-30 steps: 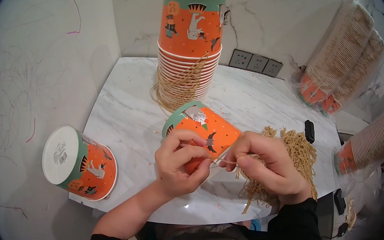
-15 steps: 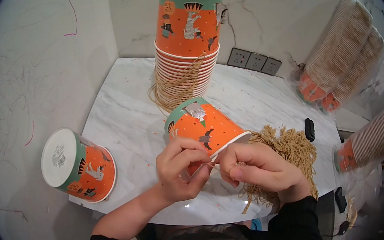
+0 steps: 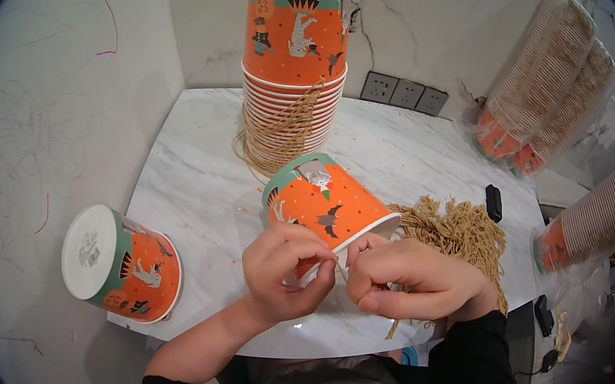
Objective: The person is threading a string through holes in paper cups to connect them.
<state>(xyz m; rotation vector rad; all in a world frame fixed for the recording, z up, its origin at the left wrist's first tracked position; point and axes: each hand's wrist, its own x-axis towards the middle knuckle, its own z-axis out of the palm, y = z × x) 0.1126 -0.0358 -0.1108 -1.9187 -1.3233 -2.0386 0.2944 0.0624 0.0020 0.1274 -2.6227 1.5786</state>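
Observation:
An orange and green paper bucket with Halloween figures lies tilted on its side, its white rim toward me. At that rim my left hand is closed in a pinch, thumb against fingertips, on a thin tan cord. Just to the right, my right hand has its fingers curled on the cord as well; its fingertips are partly hidden. One of its fingers reaches to the bucket's opening. Beside and behind the right wrist spreads a heap of cut tan cord.
A tall stack of nested paper buckets, with loops of cord draped on it, stands at the back. Another bucket rests upside down at the left table edge. Wrapped bucket stacks lean at right. A small black object lies on the marble-patterned table.
My right hand has turned slightly and dropped a little, with a finger now extended toward the bucket's rim. The left hand stays pinched at nearly the same spot. The view has shifted slightly.

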